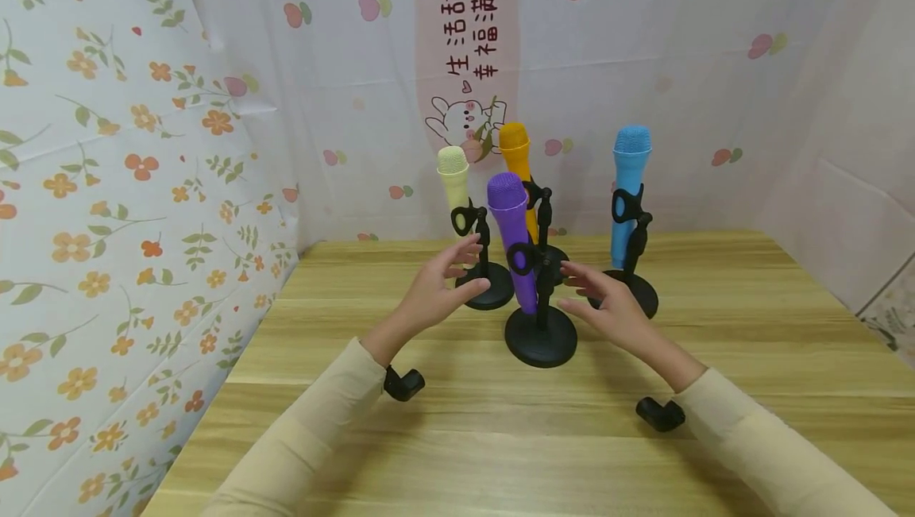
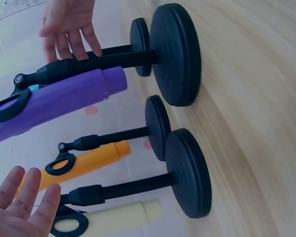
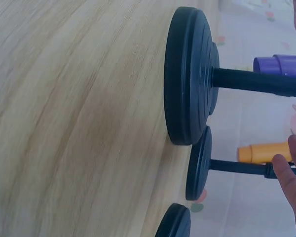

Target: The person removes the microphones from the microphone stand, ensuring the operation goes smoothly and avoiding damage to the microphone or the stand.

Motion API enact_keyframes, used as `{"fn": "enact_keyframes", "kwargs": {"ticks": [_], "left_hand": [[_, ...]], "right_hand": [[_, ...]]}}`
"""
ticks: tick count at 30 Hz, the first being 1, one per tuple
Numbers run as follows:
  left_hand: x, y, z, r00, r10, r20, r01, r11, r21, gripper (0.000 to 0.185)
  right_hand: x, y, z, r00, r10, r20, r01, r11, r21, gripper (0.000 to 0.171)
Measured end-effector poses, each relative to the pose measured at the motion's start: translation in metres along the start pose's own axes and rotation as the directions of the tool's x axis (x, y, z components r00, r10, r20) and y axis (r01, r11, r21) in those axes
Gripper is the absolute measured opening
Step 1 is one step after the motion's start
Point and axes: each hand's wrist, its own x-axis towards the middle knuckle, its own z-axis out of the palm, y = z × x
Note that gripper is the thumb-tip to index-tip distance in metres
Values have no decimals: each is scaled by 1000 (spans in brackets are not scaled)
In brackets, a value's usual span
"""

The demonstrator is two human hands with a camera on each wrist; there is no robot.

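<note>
Flowered cloth point(image 1: 121, 215) hangs left of the wooden table point(image 1: 515, 445), rabbit-printed backdrop point(image 1: 336, 96) behind

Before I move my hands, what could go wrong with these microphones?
Your left hand is close to the pale yellow microphone, so a sideways swing might knock it. Your right hand sits between the purple microphone and the blue microphone, so it could bump either. The orange microphone stands behind the purple one, so pushing the purple one backward may tip both.
</note>
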Motion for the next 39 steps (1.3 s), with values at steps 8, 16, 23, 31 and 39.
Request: {"fn": "enact_keyframes", "kwargs": {"ticks": [8, 16, 23, 31, 39], "left_hand": [[12, 8, 7, 999, -26, -29, 24, 997, -70, 61], [24, 11, 16, 993, -66, -96, 49, 984, -174, 57], [35, 13, 23, 987, -104, -124, 72, 969, -237, 60], [44, 18, 31, 971, -176, -164, 94, 907, -411, 55], [51, 23, 39, 945, -276, -178, 123, 800, -588, 51]], "right_hand": [[3, -1, 9, 999, 28, -34, -23, 992, 123, 52], [6, -2, 20, 994, 76, -82, -55, 969, 242, 48], [9, -3, 28, 987, 136, -84, -104, 946, 308, 48], [12, -5, 34, 961, 257, -101, -204, 908, 366, 51], [13, -9, 42, 942, 313, -122, -219, 847, 484, 51]]}}
